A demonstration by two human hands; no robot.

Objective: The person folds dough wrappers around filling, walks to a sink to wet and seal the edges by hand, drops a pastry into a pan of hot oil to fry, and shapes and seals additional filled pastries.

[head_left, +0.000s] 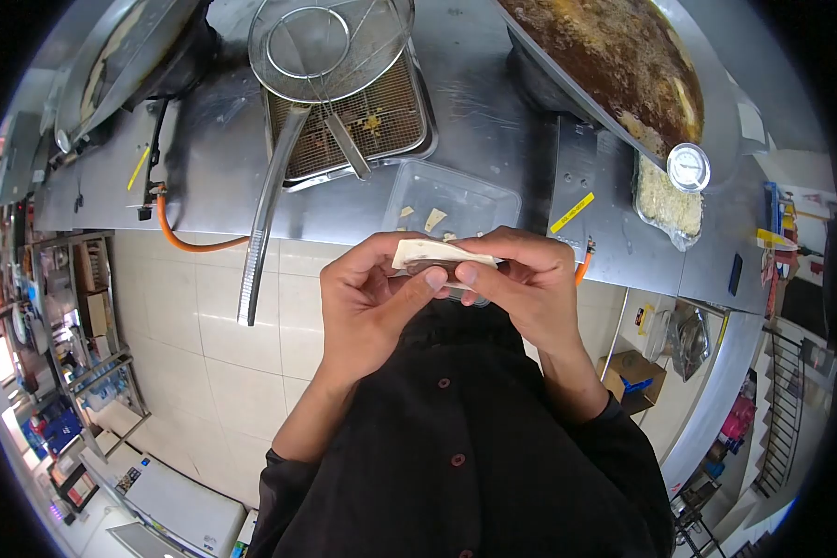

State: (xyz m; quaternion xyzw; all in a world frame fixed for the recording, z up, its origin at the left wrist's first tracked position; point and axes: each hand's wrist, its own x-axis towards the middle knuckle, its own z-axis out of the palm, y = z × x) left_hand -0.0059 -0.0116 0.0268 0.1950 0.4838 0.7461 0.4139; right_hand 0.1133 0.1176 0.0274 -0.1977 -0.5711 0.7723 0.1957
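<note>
Both my hands pinch a pale, flat dough-like wrapper [417, 250] folded around a dark brown filling [448, 267]. My left hand [374, 290] grips its left end with the thumb on the near side. On the right end, the thumb and fingers of my right hand [528, 279] are closed the same way. Just beyond and partly under my hands is a clear plastic container [479, 191] with several pale pieces [435, 219] in it. My hands hide its near part. What exactly the filling is, I cannot make out.
A wire strainer [312, 46] lies over a mesh frying basket [372, 121] at the back, its handle jutting past the steel counter's [479, 112] edge. A large pan of brown oil [623, 56] stands back right, beside a bag of crumbs [668, 200]. An orange hose [181, 244] hangs left.
</note>
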